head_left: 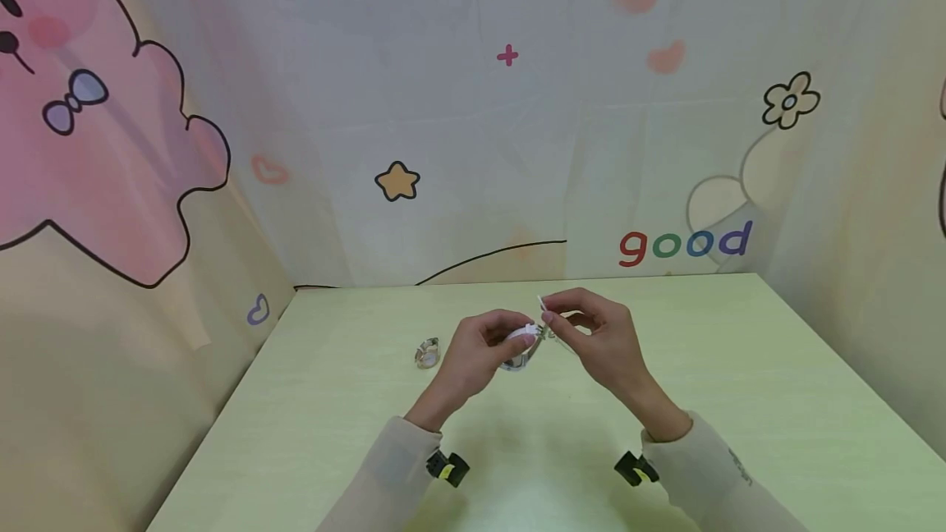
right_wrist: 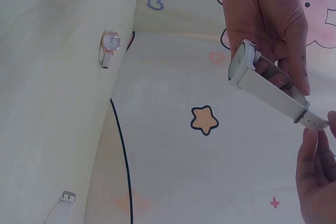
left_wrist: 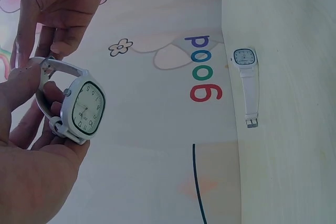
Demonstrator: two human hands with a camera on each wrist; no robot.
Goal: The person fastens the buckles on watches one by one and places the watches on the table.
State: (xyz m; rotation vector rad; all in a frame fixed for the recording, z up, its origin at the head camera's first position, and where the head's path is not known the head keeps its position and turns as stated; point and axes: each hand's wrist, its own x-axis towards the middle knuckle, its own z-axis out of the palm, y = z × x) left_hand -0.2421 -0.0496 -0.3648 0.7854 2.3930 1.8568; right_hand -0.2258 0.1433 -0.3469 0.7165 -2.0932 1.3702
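A white wristwatch (left_wrist: 86, 109) with a squarish dial hangs above the table between both hands, its strap looped round through the buckle. My left hand (head_left: 471, 351) grips the strap near the buckle, its thumb on top, as the head view shows. On the other side, my right hand (head_left: 608, 345) pinches the strap's free tip between thumb and fingers. In the right wrist view the strap (right_wrist: 273, 97) runs through a keeper, and its holed end reaches the right fingers. Part of the buckle is hidden behind the left thumb.
A second white watch (left_wrist: 251, 90) lies straight out on the table (head_left: 332, 425), partly behind the right hand in the head view. Left of the hands sits a watch with a rose-gold case (right_wrist: 111, 41). A printed cloth (head_left: 458, 105) hangs along the back and sides.
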